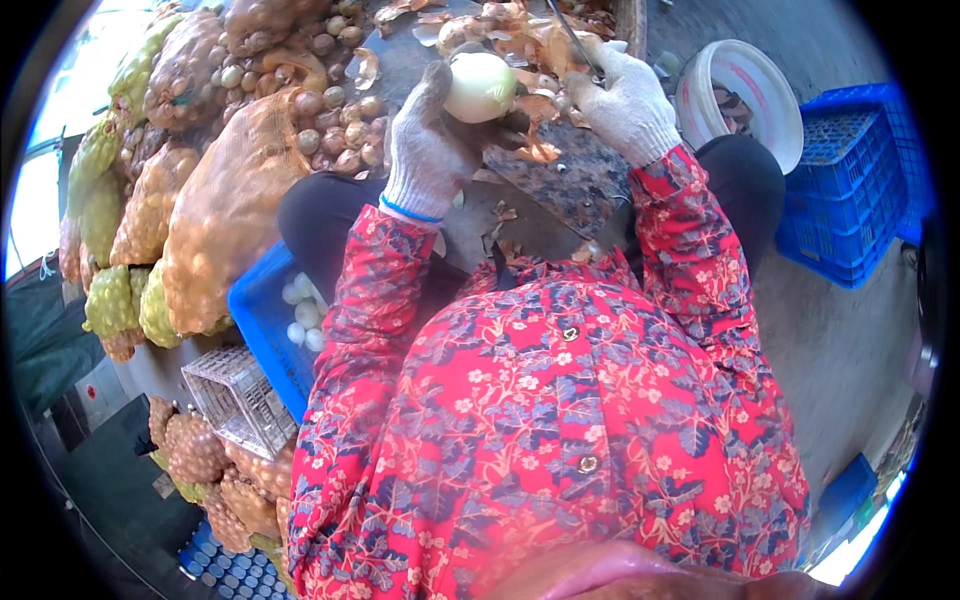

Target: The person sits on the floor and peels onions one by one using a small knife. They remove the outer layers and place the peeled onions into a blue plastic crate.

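My left hand [439,142], in a pale knit glove with darkened fingers, grips a peeled white onion [481,87]. To its right, my right hand [626,97], in a whitish knit glove, is closed around a thin metal tool, seemingly a knife [574,36], whose narrow length points up and away from me. Loose onion skins [536,146] lie between and beyond the hands. Unpeeled onions [352,135] are heaped left of my left hand. Peeled onions [306,311] rest in a blue plastic crate [259,307] beside my left knee.
Mesh sacks of onions [225,202] are piled at the left, with more sacks [240,502] at the lower left. Near the blue crate stands a grey plastic crate [240,401]. A white bucket [784,112] with scraps and stacked blue crates [844,187] stand at the right.
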Demonstrator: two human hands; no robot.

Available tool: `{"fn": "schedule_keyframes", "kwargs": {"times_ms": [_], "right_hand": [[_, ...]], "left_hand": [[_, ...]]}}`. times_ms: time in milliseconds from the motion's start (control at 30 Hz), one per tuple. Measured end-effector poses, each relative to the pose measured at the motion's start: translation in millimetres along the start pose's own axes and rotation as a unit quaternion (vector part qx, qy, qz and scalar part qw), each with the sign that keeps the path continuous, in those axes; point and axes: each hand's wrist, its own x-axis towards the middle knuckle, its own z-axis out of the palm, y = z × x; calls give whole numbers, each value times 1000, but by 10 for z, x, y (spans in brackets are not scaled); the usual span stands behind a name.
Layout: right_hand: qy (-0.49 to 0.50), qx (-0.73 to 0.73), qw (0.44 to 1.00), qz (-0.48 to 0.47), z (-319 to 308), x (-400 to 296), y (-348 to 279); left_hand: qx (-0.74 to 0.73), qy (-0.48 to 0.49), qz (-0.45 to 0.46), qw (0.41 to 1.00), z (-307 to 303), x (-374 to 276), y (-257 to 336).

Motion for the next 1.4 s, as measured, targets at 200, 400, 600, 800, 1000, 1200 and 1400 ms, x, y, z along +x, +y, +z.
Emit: {"fn": "schedule_keyframes", "kwargs": {"times_ms": [200,400,600,800,1000,1200,1400], "right_hand": [[-85,217,970,71,104,14,-39],[-70,152,983,-74,262,-110,-242],[-28,167,973,-159,367,-226,-321],[-45,166,977,-124,328,-202,-225],[-16,80,990,-119,259,-263,-257],[-68,3,988,-141,268,-354,-339],[-71,-10,992,-105,244,-353,-375]], "left_hand": [[-14,83,78,993,21,-18,208],[-56,123,105,985,26,-95,92],[-58,116,122,984,173,-121,-60],[131,42,35,990,122,-149,88],[-5,24,164,986,156,-152,10],[-46,30,175,983,111,-177,41],[-45,38,186,981,81,-172,16]]}}
